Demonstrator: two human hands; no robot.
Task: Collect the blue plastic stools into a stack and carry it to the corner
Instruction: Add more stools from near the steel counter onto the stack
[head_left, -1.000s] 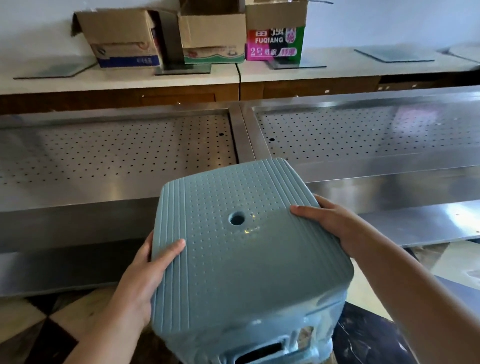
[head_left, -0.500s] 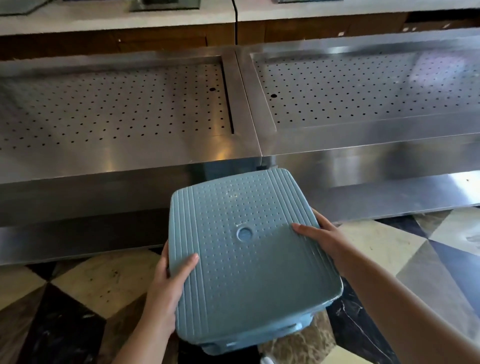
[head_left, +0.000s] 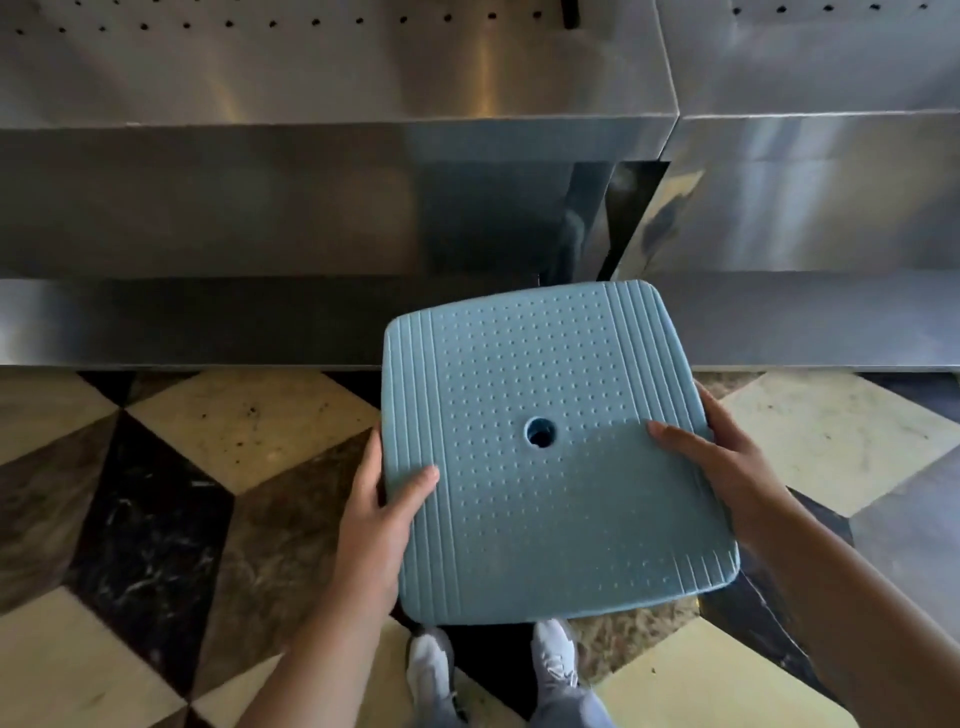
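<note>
I look straight down on the square seat of a blue plastic stool (head_left: 540, 467), dotted, ribbed at two edges, with a round hole in the middle. My left hand (head_left: 382, 514) grips its left edge, thumb on top and fingers underneath. My right hand (head_left: 727, 467) grips the right edge the same way. The legs and whatever is below the seat are hidden, so I cannot tell whether more stools are stacked under it.
A stainless steel counter (head_left: 332, 197) with a perforated top stands right in front, its base meeting the floor just beyond the stool. The floor (head_left: 156, 519) is patterned black, brown and cream tile. My white shoes (head_left: 553, 654) show below the seat.
The stool has come down from chest height toward the floor, close to the counter's base. My view has tilted down with it; both hands kept their grip on the seat edges.
</note>
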